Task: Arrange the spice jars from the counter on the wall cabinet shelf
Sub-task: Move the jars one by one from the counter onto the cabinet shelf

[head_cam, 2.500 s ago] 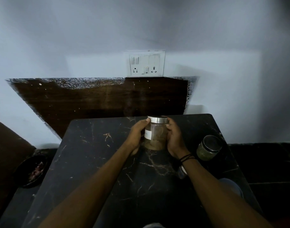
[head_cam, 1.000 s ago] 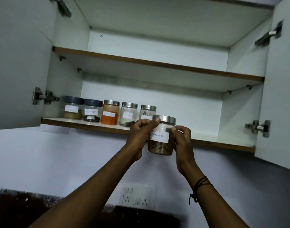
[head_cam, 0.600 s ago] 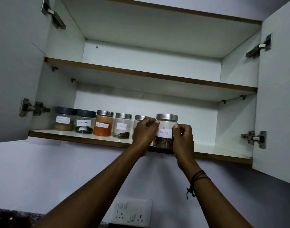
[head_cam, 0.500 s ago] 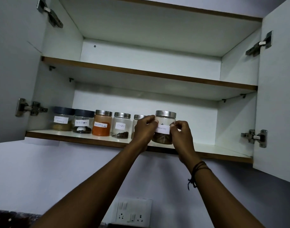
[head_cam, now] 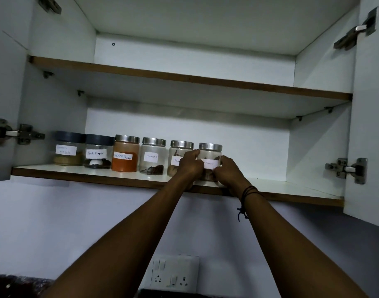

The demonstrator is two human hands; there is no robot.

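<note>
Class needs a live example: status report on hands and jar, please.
Left hand and right hand both grip sixth jar. Jar on lower shelf, right end of row, beside fifth jar. Nothing blocking; shelf free to its right.

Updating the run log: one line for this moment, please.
stage: placing | left hand and right hand: gripping steel-lidded spice jar | jar: on lower shelf, sixth in row | beside: "Cloves" jar

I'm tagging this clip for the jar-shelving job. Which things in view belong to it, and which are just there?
Part of the job:
- jar being set down, held by left hand and right hand
- five jars already in the row
- lower shelf

Just there:
- upper shelf
- wall socket
- door hinges
</note>
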